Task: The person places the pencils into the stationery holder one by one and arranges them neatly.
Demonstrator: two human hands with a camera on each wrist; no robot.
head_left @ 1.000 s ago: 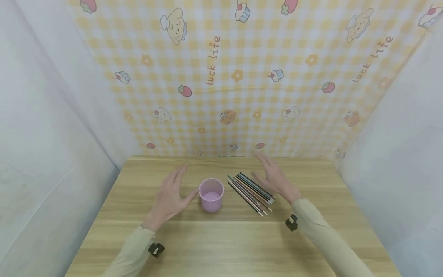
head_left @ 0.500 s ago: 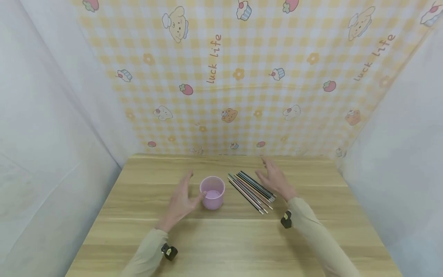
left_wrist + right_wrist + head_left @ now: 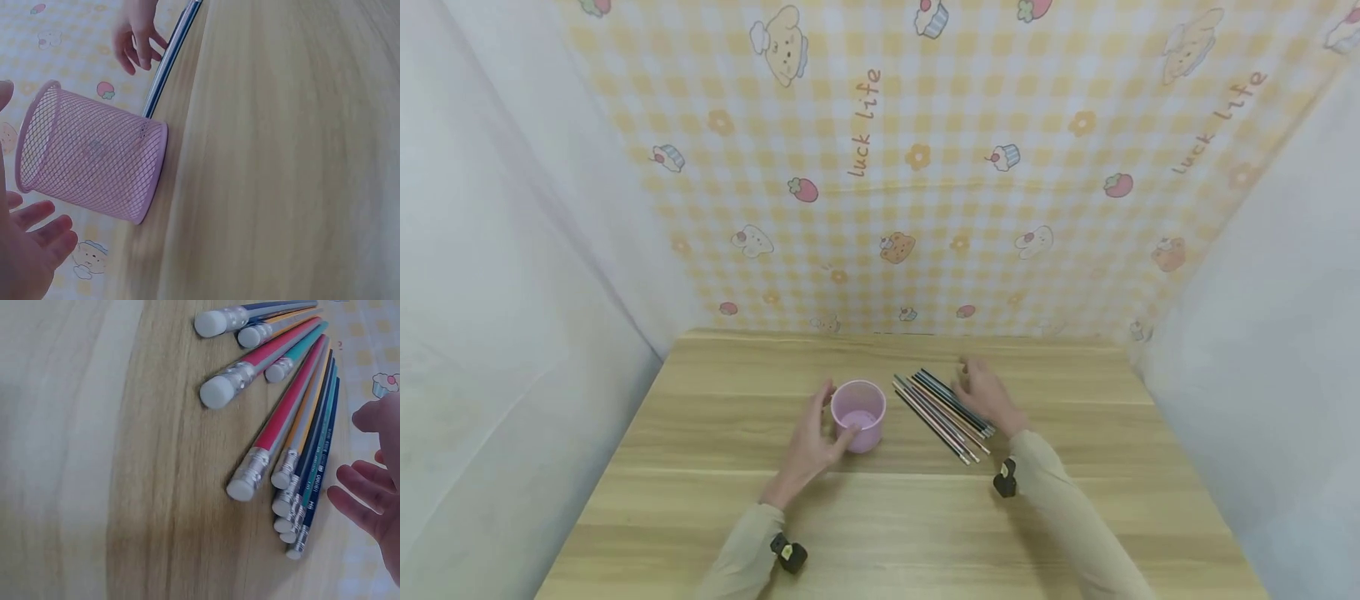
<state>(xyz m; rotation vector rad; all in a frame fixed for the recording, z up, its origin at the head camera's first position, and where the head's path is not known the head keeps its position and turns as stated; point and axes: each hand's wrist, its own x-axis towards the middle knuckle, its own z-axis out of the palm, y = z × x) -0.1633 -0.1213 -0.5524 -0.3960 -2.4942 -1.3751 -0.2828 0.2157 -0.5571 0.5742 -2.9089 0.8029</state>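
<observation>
A pink mesh pen holder [image 3: 869, 435] stands upright on the wooden table. My left hand [image 3: 809, 448] is spread around its left side, thumb at the front and fingers behind. In the left wrist view, a gap shows between those fingers and the mesh wall [image 3: 94, 156]. Several pencils [image 3: 936, 417] with white erasers lie side by side, right of the holder. Just above their right side hovers my right hand [image 3: 989, 400], its fingers loosely bent and holding nothing. Seen from the right wrist, that hand [image 3: 382, 487] is apart from the pencils [image 3: 290, 425].
The wooden table [image 3: 895, 533] runs back to a yellow checked cloth [image 3: 917, 200] with cartoon prints. White cloth walls [image 3: 512, 333] close off the left and right sides. Both wrists wear small black devices [image 3: 790, 553].
My left hand has moved right and now reaches around the pen holder. The right hand has come slightly left and lower, its fingers more bent. Holder and pencils have not moved.
</observation>
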